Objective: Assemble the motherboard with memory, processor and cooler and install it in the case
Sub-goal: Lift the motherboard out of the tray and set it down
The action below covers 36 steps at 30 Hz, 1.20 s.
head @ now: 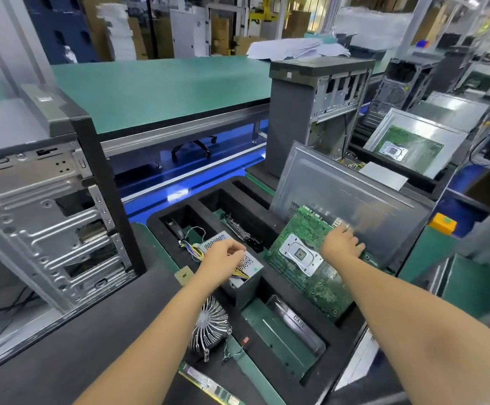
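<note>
board: green motherboard [311,267] lies tilted in the right slot of the black foam tray [270,287], far edge leaning on a grey side panel [340,194]
socket: metal CPU bracket [302,254] on the board, near its middle-left
right hand: [341,244] on the board's far edge, fingers curled over it, gripping the board; fingertips blurred
left hand: [223,255] over the PSU [237,267], fingers curled at its wire bundle [192,249]; whether it actually grips anything, cannot tell
CPU: small square chip [183,275] on the tray's left rim, just beside the left wrist
cooler: finned heatsink [210,325] in the tray, nearer than the PSU, under the left forearm
RAM: green stick [208,385] at the tray's near edge
case: open chassis [44,214] on the left, well apart from the board
behind: another case [311,112] upright past the panel; second board [413,147] further right
</note>
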Each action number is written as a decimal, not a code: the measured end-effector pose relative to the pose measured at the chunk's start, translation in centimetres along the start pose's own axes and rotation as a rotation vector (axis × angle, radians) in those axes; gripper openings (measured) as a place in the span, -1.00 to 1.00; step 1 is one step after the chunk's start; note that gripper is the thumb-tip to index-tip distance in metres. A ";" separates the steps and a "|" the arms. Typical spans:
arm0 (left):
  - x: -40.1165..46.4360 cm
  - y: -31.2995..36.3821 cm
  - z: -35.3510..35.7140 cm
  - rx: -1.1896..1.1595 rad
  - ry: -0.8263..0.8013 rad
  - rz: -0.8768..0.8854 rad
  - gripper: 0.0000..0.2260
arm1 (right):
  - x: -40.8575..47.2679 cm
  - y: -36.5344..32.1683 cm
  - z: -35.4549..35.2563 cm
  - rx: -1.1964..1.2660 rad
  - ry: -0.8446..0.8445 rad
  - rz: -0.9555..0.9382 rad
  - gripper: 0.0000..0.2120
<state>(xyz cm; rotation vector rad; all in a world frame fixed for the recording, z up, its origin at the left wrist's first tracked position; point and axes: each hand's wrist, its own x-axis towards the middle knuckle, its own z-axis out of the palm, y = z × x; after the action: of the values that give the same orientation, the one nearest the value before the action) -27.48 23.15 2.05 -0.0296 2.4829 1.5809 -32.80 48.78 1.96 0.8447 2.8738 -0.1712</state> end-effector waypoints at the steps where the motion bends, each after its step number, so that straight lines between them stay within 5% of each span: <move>1: 0.0 -0.1 0.1 0.004 -0.010 -0.003 -0.91 | 0.0 0.0 0.0 -0.014 -0.004 -0.002 -0.33; 8: -0.6 -0.3 -0.6 -0.011 -0.048 0.009 -0.92 | -0.3 -0.1 -1.1 -0.189 0.065 -0.021 -0.59; 12: -1.2 0.2 -1.0 0.002 -0.061 0.024 -0.88 | -1.1 -0.4 -2.2 -0.231 0.101 -0.068 -0.48; 17: -2.2 1.0 -1.5 -0.011 -0.079 0.048 -0.87 | -2.0 -0.5 -3.1 0.120 -0.113 -0.124 -0.40; 22: -3.7 1.5 -2.1 -0.001 -0.102 0.063 -0.85 | -3.3 -0.2 -3.0 0.259 -0.108 -0.158 -0.42; 36: -10.9 3.6 -5.2 -0.131 -0.069 0.113 -0.92 | -11.7 -3.4 -11.8 0.163 0.337 -0.370 -0.54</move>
<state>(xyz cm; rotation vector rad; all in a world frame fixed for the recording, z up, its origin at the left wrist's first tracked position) -18.08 19.07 9.32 0.1459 2.3627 1.7564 -26.10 41.46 15.74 0.3810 3.3522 -0.3343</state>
